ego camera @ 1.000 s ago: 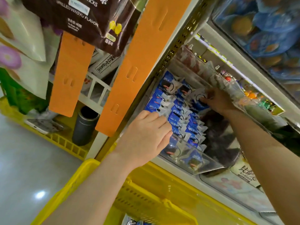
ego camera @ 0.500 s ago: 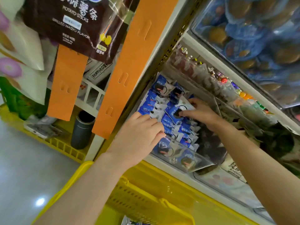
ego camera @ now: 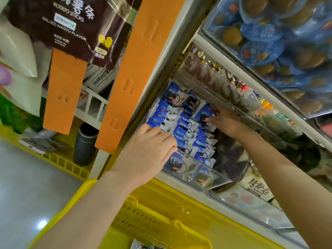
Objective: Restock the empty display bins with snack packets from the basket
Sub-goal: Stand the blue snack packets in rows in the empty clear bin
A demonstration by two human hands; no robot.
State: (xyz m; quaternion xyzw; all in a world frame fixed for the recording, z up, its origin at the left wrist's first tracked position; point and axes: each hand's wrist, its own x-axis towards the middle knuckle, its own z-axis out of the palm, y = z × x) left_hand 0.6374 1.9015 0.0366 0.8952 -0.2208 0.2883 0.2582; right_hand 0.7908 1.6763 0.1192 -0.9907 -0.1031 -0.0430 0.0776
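Bright, even indoor light fills the view, with a small white glare spot on the glossy floor [ego camera: 42,224] at eight o'clock. Wide-angle distortion slants the edges, and the blue bags [ego camera: 269,38] at one o'clock look soft and blurred.

Snack packets [ego camera: 181,130] fill the display bin [ego camera: 212,178], above the basket [ego camera: 154,223].

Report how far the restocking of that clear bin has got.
Done: the clear bin already holds packed rows of blue packets. In hand: the left hand rests on the front rows, and the right hand touches a back-row packet. Left: a dark stretch beside the rows may be unfilled, and the yellow basket shows a spare packet.
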